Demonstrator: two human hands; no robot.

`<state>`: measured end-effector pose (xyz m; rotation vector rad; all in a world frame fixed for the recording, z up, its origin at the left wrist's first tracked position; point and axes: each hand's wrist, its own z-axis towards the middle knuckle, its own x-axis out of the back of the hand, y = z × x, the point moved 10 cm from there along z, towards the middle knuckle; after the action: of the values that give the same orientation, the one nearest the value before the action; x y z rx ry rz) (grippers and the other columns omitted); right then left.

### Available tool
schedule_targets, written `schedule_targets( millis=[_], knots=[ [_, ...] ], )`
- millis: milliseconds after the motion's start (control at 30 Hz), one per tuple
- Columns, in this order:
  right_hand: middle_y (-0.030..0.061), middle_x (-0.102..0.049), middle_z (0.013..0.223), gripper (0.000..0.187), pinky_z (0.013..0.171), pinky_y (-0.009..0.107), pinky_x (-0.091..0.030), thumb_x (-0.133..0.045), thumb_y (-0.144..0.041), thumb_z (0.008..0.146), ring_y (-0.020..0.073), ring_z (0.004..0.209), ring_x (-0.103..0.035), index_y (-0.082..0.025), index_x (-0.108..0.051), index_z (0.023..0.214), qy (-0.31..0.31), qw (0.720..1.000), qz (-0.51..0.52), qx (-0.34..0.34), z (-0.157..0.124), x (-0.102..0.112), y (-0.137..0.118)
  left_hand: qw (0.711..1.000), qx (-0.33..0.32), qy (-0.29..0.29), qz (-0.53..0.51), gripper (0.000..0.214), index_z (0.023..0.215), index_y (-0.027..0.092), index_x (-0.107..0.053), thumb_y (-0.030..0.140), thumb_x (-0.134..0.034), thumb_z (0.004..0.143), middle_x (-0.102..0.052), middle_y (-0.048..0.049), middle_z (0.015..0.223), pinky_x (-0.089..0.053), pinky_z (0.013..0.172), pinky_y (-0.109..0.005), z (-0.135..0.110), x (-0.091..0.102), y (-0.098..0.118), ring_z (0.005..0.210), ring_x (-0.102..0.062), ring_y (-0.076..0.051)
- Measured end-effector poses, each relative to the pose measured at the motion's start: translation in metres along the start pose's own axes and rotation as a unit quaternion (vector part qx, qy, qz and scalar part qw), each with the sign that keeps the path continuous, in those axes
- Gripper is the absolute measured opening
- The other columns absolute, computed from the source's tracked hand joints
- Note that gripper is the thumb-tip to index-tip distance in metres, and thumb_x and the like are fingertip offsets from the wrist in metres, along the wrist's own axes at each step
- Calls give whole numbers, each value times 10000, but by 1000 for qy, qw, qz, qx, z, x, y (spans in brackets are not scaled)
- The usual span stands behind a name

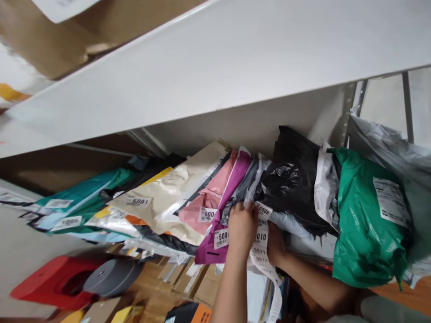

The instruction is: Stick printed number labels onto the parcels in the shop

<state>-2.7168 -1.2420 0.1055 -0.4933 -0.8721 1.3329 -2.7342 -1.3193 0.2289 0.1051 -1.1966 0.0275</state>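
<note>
My left hand (pixel 241 226) is closed, its fingertips at the front edge of a grey mailer bag (pixel 248 177). Beside it hangs a long strip of white number labels (pixel 261 249), printed 6008 at the top and curling at its lower end. Behind this strip is my right hand (pixel 276 244), holding it with fingers mostly hidden. Just left of my hands, a purple mailer bag (pixel 210 244) and a pink mailer bag (pixel 198 211) carry similar stickers. A black mailer bag (pixel 291 175) lies to the right.
Several more parcels fill the shelf, among them a cream bag (pixel 171 186) labelled 6001 and a large green bag (pixel 365 224). A white shelf panel (pixel 215 67) runs overhead. Below are a red stool (pixel 40 280), a grey round object (pixel 112 278) and cardboard boxes (pixel 205 285).
</note>
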Motion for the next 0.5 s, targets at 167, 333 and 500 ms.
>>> schedule_targets(
  millis=[167,333,500],
  knots=[
    [157,-697,1161,417,912,457,-577,-403,-282,954,295,1102,-659,-179,-550,1331,89,996,-12,-10,-2,27,16,998,-43,-3,-38,305,804,174,-694,249,-442,958,-698,-85,776,-517,725,-330,-1,1,-18,807,-684,-242],
    [141,-720,1116,352,884,419,-589,-500,-399,957,272,1031,-689,-204,-625,1222,162,985,-5,-55,-13,62,27,982,-132,131,-23,346,710,196,-641,277,-439,979,-651,-49,667,-485,612,-308,-30,23,-31,656,-646,-211],
    [97,-728,923,286,842,358,-569,-470,-396,974,239,896,-686,-213,-682,1031,129,986,53,-92,7,89,18,968,-184,170,11,344,684,198,-619,239,-450,981,-643,-43,653,-470,605,-314,-52,30,-25,644,-618,-212]
  ],
)
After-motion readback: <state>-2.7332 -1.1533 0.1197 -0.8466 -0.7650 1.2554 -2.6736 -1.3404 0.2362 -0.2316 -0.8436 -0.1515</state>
